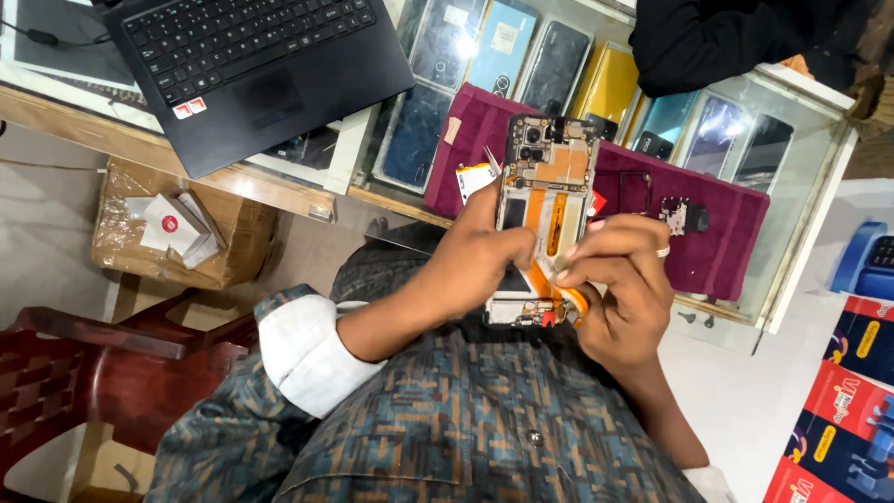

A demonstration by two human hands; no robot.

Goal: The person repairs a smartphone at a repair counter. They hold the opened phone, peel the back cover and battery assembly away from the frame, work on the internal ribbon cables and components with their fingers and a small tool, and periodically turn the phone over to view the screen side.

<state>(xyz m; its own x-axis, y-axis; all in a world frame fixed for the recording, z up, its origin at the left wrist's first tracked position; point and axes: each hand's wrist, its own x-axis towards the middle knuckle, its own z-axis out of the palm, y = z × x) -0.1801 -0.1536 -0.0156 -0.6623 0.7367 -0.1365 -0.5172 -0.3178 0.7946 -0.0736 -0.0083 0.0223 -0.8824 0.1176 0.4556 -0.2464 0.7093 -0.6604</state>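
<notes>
**Working a ribbon cable loose on an opened phone**

Holding the opened phone [543, 200] upright above the lap, the person has its back cover off, so the circuit board, camera modules and orange ribbon cables face the camera. The left hand [480, 261] wraps the phone's lower left edge, fingers closed around the frame and thumb laid across the lower panel. The right hand [619, 289], a ring on one finger, comes in from the phone's right side; its fingers are pinched together on the orange ribbon cable [548, 279] at the bottom end of the phone, just where it bends toward the lower board.

Behind the phone lies a maroon cloth [722, 237] on the glass table [801, 177], with a small loose board [684, 219] resting on the cloth to the phone's right. Under the glass, beyond the phone, sit rows of phone cases. A black laptop [251, 65] stands well off to the phone's left.

By my judgement, the step in hand is freeing or seating that cable at the lower end. The next move calls for a light, steady pinch and a firm left-hand hold, since the ribbon looks thin and easily creased.
</notes>
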